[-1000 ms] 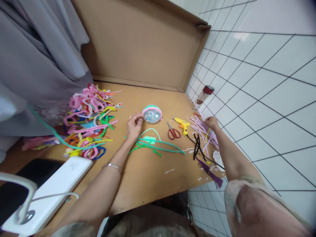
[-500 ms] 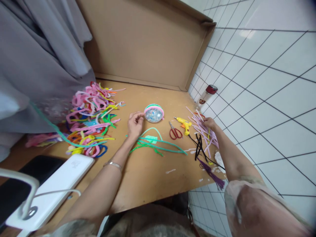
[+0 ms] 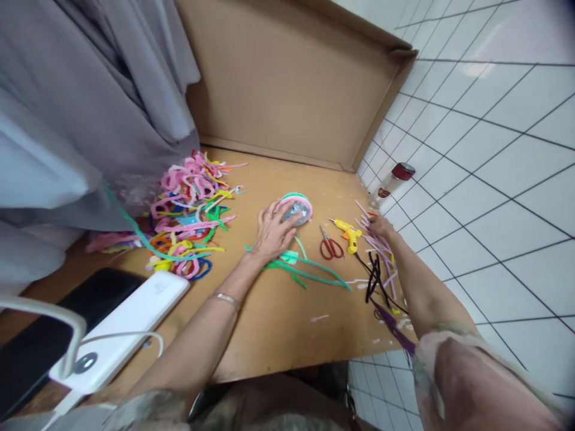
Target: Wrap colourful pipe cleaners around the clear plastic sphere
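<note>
My left hand (image 3: 275, 232) lies with spread fingers over the near left part of a round clear disc (image 3: 300, 209), which has pink and green fuzzy edging and stands on the table. Its palm side is hidden. On the right, my right hand (image 3: 383, 227) has its fingers closed at a bunch of light purple pipe cleaners (image 3: 381, 246); the fingertips are partly hidden. Green pipe cleaners (image 3: 309, 273) lie below the disc, beside my left wrist. Between the hands are red-handled scissors (image 3: 331, 246) and a yellow glue gun (image 3: 348, 233).
A heap of coloured pipe cleaners (image 3: 193, 185) lies at left, near a white power bank (image 3: 121, 332) with a cable. Black pipe cleaners (image 3: 372, 278) and a purple tassel (image 3: 394, 328) lie at right. A red-capped bottle (image 3: 392, 185) stands by the tiled wall; cardboard (image 3: 296, 84) stands behind.
My left hand has moved from the disc's left edge to spread over it. My right hand has come down slightly among the purple pipe cleaners. The whole view has shifted a little.
</note>
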`<state>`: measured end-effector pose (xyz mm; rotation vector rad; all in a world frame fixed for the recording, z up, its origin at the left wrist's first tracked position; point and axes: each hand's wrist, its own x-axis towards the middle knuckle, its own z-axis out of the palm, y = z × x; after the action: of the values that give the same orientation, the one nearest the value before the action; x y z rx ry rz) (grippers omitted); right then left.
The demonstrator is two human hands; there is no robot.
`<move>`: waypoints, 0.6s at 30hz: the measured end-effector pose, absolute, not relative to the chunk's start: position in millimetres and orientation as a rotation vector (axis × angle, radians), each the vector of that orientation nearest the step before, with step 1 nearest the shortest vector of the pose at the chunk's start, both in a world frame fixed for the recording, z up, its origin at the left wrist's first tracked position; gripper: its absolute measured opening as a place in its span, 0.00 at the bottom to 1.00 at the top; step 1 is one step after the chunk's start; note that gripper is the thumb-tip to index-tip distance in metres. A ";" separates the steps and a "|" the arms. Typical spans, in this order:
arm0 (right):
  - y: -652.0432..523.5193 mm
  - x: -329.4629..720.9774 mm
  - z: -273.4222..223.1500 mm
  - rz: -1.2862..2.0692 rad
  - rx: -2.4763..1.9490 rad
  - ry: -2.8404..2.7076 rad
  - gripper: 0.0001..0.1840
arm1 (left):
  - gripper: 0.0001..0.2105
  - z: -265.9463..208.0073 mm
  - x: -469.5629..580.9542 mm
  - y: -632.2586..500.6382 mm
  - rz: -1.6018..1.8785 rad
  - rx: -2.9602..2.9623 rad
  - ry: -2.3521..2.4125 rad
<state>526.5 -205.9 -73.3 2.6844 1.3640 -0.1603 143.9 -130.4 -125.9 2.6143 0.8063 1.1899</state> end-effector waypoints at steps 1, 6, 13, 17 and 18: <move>-206.0 526.5 -72.5 -0.153 2.712 1.340 0.18 | 0.21 -126.8 144.8 -130.0 1.167 2.625 0.808; -208.8 530.0 -63.1 -0.074 2.898 1.246 0.26 | 0.21 -130.6 147.0 -129.7 1.070 2.621 0.797; -205.4 540.3 -27.4 0.509 3.401 1.697 0.25 | 0.19 -128.2 145.3 -131.1 1.055 2.619 0.780; -198.3 539.8 10.1 1.232 3.322 1.911 0.21 | 0.18 -129.6 146.4 -129.8 1.086 2.601 0.780; -195.9 537.2 20.2 1.372 3.284 1.943 0.19 | 0.18 -130.0 146.5 -129.6 1.093 2.597 0.775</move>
<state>537.2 -195.9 20.2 3.2840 1.9431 1.3724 146.5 -129.6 -130.0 2.5975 0.7749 1.0927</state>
